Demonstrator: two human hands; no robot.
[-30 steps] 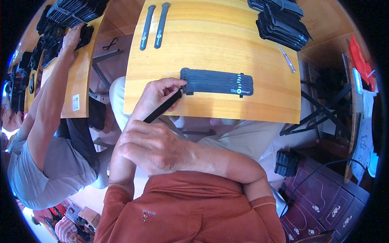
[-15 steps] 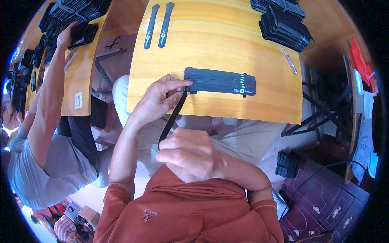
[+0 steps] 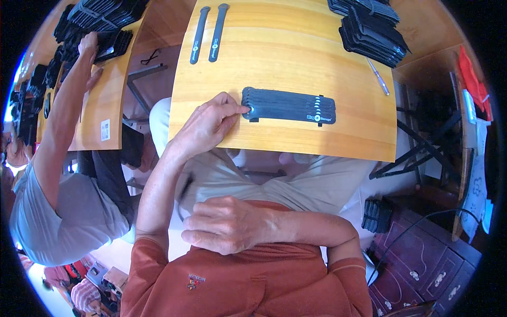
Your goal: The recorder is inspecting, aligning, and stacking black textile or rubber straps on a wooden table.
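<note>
A dark grey bundle of flat storage straps (image 3: pixel 290 107) lies crosswise near the table's front edge, with a row of small light marks toward its right end. My left hand (image 3: pixel 214 122) has its thumb and forefinger closed on the bundle's left end. In front of my shirt is my right hand (image 3: pixel 224 224), its fingers curled into a fist. A dark, motion-blurred strip (image 3: pixel 186 186) shows just beyond those fingers; whether they still grip it is hidden. Two separate grey straps (image 3: pixel 199 36) (image 3: pixel 218 33) lie side by side at the table's far left.
Stacks of black straps (image 3: pixel 372 37) stand at the wooden table's (image 3: pixel 285 140) far right, beside a slim screwdriver-like tool (image 3: pixel 378 77). At the left, a co-worker's hand (image 3: pixel 88 45) touches black stacks on another table. Dark red drawers (image 3: pixel 417 259) stand at lower right.
My right hand has moved left and down toward my body. The black strip that was taut between my hands has come away from the bundle. My left hand stays at the bundle's left end.
</note>
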